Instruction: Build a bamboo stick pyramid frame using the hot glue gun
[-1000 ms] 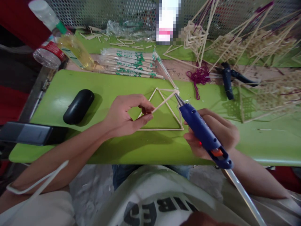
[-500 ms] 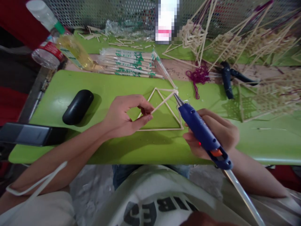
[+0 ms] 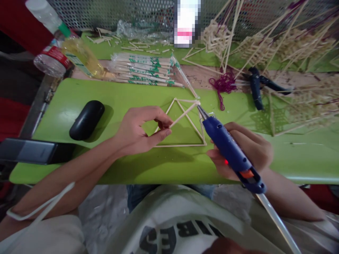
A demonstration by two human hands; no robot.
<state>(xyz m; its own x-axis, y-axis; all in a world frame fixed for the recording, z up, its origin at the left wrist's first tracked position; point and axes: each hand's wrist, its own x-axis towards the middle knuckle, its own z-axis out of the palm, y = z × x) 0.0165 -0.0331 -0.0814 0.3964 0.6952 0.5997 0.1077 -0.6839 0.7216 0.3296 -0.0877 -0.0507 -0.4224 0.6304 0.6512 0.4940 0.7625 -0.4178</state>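
Between its thumb and fingers, my left hand (image 3: 144, 130) pinches the near end of a thin wooden stick (image 3: 184, 115). That stick's far end meets a corner of a frame of wooden sticks (image 3: 180, 145) on the green table. My right hand (image 3: 245, 150) is wrapped round a blue hot glue gun (image 3: 225, 148), with a long clear glue stick (image 3: 277, 222) running out of its back. The gun's metal nozzle (image 3: 202, 112) is at or just beside that corner; I cannot tell whether it touches. Part of the frame is hidden behind my left hand.
Wrapped chopsticks (image 3: 148, 70) lie behind the frame, with one packet reaching its far corner. Purple string (image 3: 224, 84), dark-handled pliers (image 3: 255, 88) and finished stick structures (image 3: 259, 49) are at the right. A black case (image 3: 87, 120), a phone (image 3: 29, 150) and bottles (image 3: 82, 58) stand left.
The glue gun and my right hand have shifted slightly right and down, the nozzle easing off the corner a little. My left hand holds the stick in the same place.
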